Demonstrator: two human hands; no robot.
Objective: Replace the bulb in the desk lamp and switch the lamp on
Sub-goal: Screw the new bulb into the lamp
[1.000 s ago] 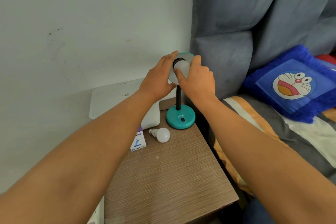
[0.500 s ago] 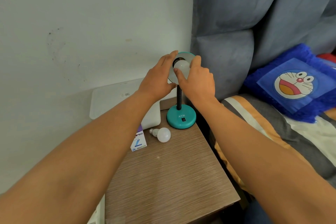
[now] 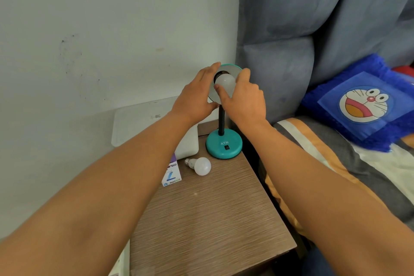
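Note:
A teal desk lamp stands at the back of the wooden bedside table (image 3: 212, 219), on a round base (image 3: 224, 144) with a black switch. Its tilted shade (image 3: 233, 68) faces me. A white bulb (image 3: 225, 82) sits at the socket inside the shade. My right hand (image 3: 244, 98) grips this bulb with thumb and fingers. My left hand (image 3: 196, 96) cups the shade's left rim and steadies it. A second white bulb (image 3: 200, 165) lies loose on the table, left of the base. A small bulb box (image 3: 172, 175) lies beside it.
A white flat device (image 3: 143, 123) leans against the wall behind the table, with a white block (image 3: 189, 143) in front of it. A grey padded headboard (image 3: 291, 51) and a bed with a blue cartoon cushion (image 3: 363, 105) lie to the right.
My right hand's fingers have shifted a little around the bulb in the shade. The left hand stays on the shade. The lamp and the loose bulb have not moved.

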